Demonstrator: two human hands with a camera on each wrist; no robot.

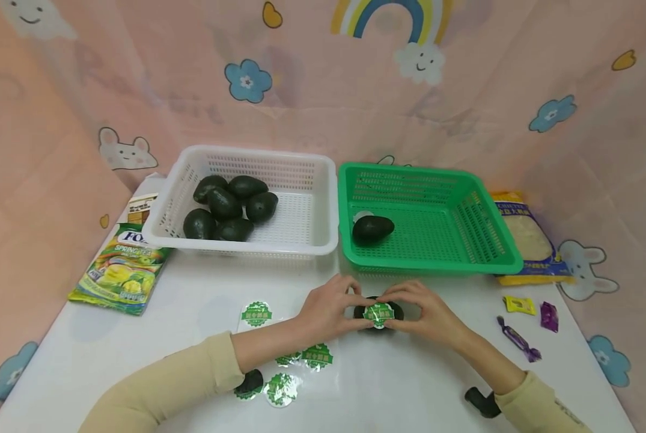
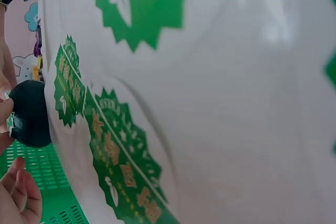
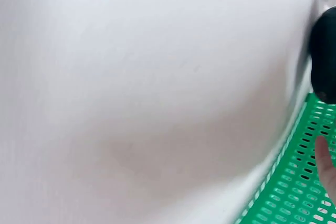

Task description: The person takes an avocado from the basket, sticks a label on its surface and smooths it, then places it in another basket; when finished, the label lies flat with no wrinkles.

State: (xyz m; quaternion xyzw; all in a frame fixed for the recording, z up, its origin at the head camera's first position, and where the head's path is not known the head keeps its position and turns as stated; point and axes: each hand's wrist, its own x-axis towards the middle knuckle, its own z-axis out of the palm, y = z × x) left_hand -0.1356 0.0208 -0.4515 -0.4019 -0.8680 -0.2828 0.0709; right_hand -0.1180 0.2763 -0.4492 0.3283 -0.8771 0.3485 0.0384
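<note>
Both hands meet on a dark avocado [image 1: 362, 311] lying on the white table just in front of the green basket [image 1: 496, 237]. A round green-and-white sticker [image 1: 378, 314] sits on top of the fruit. My left hand [image 1: 333, 307] grips its left side, my right hand [image 1: 420, 308] its right side, fingertips at the sticker's edge. In the left wrist view the avocado [image 2: 29, 113] shows beside my left-hand fingers [image 2: 18, 195]. One avocado [image 1: 372, 228] lies in the green basket. Several avocados [image 1: 226, 207] fill the white basket [image 1: 306, 240].
Loose green stickers [image 1: 256, 314] lie on the table by my left forearm, seen large as stickers [image 2: 118, 150] in the left wrist view. A snack bag [image 1: 119, 267] lies left, a yellow packet [image 1: 528, 237] right, wrapped candies [image 1: 520, 340] at front right. Pink cloth walls surround the table.
</note>
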